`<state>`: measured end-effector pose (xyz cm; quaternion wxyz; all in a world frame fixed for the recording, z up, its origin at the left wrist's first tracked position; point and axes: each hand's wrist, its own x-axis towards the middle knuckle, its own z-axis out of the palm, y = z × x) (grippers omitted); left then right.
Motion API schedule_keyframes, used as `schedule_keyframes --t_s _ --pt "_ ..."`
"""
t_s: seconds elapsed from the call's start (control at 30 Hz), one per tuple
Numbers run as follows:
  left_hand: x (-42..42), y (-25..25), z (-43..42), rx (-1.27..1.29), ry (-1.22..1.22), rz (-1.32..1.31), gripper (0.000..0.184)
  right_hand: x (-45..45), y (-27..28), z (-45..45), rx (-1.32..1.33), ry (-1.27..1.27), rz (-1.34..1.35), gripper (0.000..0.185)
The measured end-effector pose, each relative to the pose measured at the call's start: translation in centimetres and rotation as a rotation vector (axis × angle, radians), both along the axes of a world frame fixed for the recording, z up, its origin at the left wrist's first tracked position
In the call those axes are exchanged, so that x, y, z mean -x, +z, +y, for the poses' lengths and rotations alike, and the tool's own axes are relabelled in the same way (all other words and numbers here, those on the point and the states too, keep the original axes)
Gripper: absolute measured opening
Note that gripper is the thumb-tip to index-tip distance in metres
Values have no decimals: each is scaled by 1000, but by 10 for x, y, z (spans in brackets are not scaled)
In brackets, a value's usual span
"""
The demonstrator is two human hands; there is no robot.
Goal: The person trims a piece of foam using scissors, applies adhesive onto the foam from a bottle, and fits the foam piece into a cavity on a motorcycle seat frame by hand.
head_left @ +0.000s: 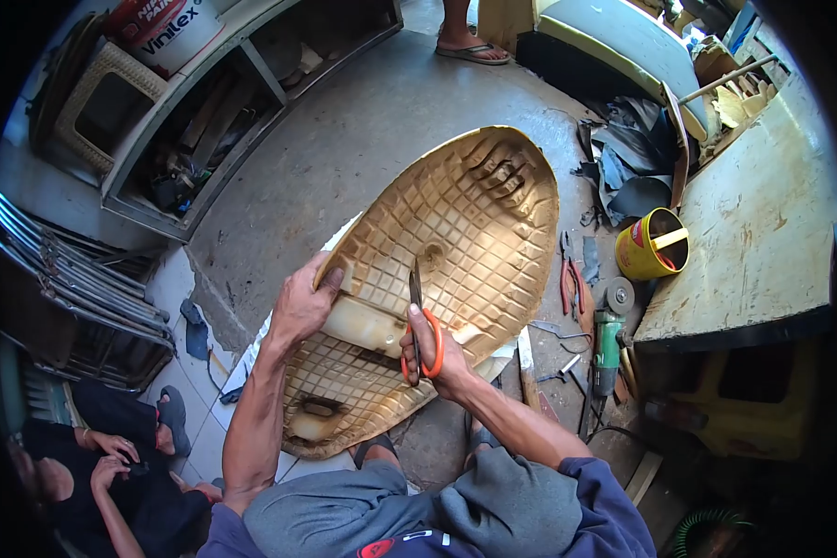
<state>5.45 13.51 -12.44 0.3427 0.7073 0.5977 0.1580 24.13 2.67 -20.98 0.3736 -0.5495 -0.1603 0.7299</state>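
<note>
A large oval tan shell [479, 219], with a grid of ribs on its inner face and a pale band across its middle, lies tilted in front of my knees. My left hand [304, 299] is closed on its left edge, thumb over the inner side. In my right hand [442, 358] is a pair of scissors [416, 286] with orange handles, fingers through the loops. The blades point away from me over the shell's middle and look almost closed. I cannot tell whether they touch the shell. A white sheet [247, 365] shows partly from beneath.
On the floor to the right lie red-handled pliers [567, 279], a green angle grinder [607, 349] and a yellow can [649, 244]. Dark scraps [632, 158] are heaped behind. A seated person [121, 465] is at lower left; another person's foot [472, 51] stands ahead.
</note>
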Motion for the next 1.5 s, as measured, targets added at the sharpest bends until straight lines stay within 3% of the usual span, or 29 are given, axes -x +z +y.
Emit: schedule_keyframes --t_s 0.03,0.07,0.17,0.3,0.43,0.53,0.63,0.73,1.13,1.3,1.5 --pt "4 -7 2 -5 -25 -47 43 -1 -7 1 -19 -7 52 54" --pt "6 -9 2 -6 -25 -46 43 0 -10 -1 -20 -7 53 54" --pt "4 -14 1 -22 -15 -100 37 6 -16 -8 -64 -57 4 25" --pt "4 -23 3 -38 7 -149 36 1 -6 -12 -48 -52 -22 23" --pt "2 -26 4 -68 14 -121 35 1 -14 -20 -93 -101 -36 28" --pt "-2 -17 2 -20 11 -74 34 -6 -7 -24 -2 -33 179 38" --pt "-3 -19 0 -17 26 -75 33 -4 -10 -21 65 -151 493 43" --pt "-6 -14 -2 -22 17 -20 33 -8 -12 -6 62 -161 511 44" --pt "-9 -15 -13 -58 33 -21 31 -9 -10 -4 24 -159 123 27" --pt "-18 -10 -15 -30 18 -39 30 -18 0 -18 9 -147 633 43" --pt "-35 -10 -15 -2 -31 22 28 -27 -3 -18 49 -242 570 47"
